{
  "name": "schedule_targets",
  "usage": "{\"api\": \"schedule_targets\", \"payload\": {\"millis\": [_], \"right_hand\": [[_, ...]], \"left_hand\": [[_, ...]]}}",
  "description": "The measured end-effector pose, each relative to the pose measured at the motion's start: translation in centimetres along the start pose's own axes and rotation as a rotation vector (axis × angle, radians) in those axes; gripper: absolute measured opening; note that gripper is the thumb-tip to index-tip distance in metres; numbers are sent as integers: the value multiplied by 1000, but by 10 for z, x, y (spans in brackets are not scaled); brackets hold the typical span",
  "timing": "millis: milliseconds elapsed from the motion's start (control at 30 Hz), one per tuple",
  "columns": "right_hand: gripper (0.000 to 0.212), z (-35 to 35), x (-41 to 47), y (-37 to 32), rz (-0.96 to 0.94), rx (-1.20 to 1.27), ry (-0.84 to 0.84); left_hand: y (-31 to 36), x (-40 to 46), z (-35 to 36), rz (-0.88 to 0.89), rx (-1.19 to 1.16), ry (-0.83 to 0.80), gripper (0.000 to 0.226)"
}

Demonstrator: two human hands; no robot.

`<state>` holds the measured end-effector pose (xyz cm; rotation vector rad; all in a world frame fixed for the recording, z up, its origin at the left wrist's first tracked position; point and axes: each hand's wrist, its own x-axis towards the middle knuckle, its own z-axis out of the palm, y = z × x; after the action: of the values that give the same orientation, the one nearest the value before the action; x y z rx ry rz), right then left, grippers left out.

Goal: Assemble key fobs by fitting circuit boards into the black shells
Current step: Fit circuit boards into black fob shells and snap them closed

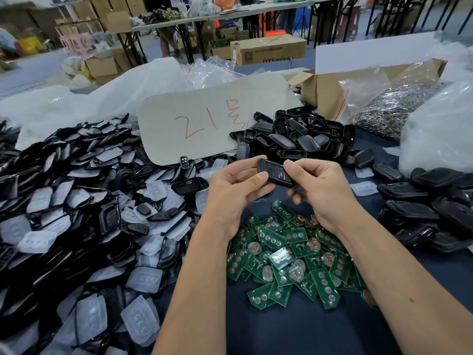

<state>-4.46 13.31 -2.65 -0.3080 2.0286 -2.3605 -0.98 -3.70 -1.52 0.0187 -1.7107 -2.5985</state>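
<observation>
Just one cam here, head-mounted and wide-angle, looking forward and down over the table (pixel 294 329). Hands (pixel 230 190) sit close, mid-frame; edges bend, and the far shelves up top go blurry.

A black key fob shell (pixel 275 172) sits tilted between the left hand (pixel 231 193) and right hand (pixel 320 185), held above a loose heap of green circuit boards (pixel 291 257) on the dark blue worktop (pixel 294 329). More black shells (pixel 294 139) lie piled behind.
</observation>
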Motion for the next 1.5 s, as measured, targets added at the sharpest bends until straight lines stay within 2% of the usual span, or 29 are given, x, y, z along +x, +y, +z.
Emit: {"api": "schedule_targets", "payload": {"millis": [400, 567, 700, 900, 1067, 1167, 1367, 1500], "right_hand": [[23, 0, -1, -3, -85, -152, 51], [18, -7, -2, -9, -203, -471, 65], [11, -16, -6, -19, -219, -486, 87], [19, -55, -19, -41, -194, -665, 169], [22, -105, -20, -68, -80, -895, 291], [17, -132, -19, -76, 12, -998, 402], [9, -149, -20, -81, 78, -1103, 572], [4, -128, -16, -78, -57, -1118, 622]], "left_hand": [[-5, 2, -1, 32, 6, 18, 31], [-11, 2, 8, 196, 417, 164, 37], [-10, 3, 18, 275, 546, 200, 38], [-21, 10, 63, 135, 643, 183, 32], [-41, 22, 128, -159, 414, 117, 26], [-52, 24, 160, -246, 355, 44, 18], [-64, 25, 185, -246, 376, -12, 10], [-58, 24, 166, -119, 602, 66, 12]]}}
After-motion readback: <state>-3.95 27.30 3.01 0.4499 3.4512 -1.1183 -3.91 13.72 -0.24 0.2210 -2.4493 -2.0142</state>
